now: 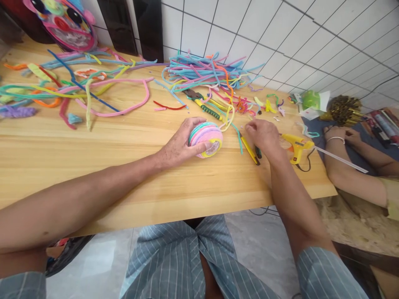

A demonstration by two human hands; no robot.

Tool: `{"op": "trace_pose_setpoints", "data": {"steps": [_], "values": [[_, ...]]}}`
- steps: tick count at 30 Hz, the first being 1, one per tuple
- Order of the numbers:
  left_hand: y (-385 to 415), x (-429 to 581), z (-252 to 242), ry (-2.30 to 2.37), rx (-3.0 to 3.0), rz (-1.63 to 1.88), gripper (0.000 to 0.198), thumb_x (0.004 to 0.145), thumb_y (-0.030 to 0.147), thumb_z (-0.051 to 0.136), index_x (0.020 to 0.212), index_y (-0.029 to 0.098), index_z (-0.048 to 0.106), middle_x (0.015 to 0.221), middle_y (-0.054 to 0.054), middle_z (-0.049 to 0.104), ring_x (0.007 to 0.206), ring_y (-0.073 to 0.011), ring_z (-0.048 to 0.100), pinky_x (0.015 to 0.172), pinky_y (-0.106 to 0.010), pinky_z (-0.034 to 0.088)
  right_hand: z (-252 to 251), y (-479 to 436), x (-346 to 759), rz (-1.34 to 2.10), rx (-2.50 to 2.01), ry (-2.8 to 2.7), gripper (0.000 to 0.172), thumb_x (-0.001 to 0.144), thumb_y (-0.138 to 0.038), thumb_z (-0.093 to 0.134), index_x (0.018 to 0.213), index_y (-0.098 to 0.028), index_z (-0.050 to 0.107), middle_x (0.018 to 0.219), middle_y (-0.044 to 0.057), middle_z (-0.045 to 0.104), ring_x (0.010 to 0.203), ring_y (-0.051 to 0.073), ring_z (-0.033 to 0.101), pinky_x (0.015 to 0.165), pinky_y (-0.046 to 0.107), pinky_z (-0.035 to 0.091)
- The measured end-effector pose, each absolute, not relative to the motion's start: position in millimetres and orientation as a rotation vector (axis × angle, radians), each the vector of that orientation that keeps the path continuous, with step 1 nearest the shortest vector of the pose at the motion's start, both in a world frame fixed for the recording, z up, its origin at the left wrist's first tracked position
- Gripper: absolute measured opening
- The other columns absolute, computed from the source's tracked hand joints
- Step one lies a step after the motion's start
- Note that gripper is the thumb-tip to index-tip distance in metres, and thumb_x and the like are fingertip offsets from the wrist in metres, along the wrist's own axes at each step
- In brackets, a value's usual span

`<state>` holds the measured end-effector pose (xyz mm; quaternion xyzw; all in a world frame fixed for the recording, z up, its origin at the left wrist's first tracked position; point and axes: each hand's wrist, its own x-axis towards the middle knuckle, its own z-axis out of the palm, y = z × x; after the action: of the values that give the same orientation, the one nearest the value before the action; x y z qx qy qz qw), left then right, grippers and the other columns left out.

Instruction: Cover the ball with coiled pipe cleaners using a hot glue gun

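My left hand [183, 143] is wrapped round a small rounded object [204, 132] coiled in pink, lilac and mint pipe cleaners. A yellow ring surrounds its clear, shiny end, and my thumb lies across that end. To the right, my right hand [264, 133] is closed with its fingers curled in; what it may hold is hidden. Just below those fingers lies a tool with yellow and dark handles [249, 148], partly covered by the hand. Between the two hands a teal pipe cleaner [239, 139] lies on the wooden table [140, 187].
Behind my hands lie pliers [204, 104] and a heap of pipe cleaners [205, 70]. More loose ones [118, 112] spread leftward. A yellow glue gun [296, 145] with a long glue stick lies right. Another person's arms [349, 153] rest beyond it.
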<state>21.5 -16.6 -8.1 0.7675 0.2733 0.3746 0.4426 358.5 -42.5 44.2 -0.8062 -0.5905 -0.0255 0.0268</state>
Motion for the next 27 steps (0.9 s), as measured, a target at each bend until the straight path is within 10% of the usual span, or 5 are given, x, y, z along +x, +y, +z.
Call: {"op": "trace_pose_setpoints", "data": {"steps": [15, 27], "values": [[-16, 20, -8, 0.67, 1.922, 0.938, 0.079, 0.096, 0.068, 0.079, 0.156, 0.024, 0.051, 0.159, -0.014, 0.062, 0.15, -0.0338, 0.063, 0.133, -0.051, 0.051, 24, -16, 364, -0.157, -2.597, -1.79, 0.042, 0.109, -0.025, 0.043, 0.127, -0.012, 0.078, 0.134, 0.029, 0.08, 0.124, 0.042, 0.075, 0.106, 0.053, 0.056], [-19, 18, -6, 0.674, 1.937, 0.946, 0.078, 0.098, 0.07, 0.076, 0.156, 0.025, 0.052, 0.159, -0.014, 0.063, 0.149, -0.0336, 0.064, 0.132, -0.051, 0.053, 33, -31, 371, 0.057, -2.289, -1.819, 0.027, 0.093, -0.023, 0.064, 0.114, -0.026, 0.081, 0.116, 0.012, 0.087, 0.104, 0.032, 0.079, 0.097, 0.047, 0.061]]}}
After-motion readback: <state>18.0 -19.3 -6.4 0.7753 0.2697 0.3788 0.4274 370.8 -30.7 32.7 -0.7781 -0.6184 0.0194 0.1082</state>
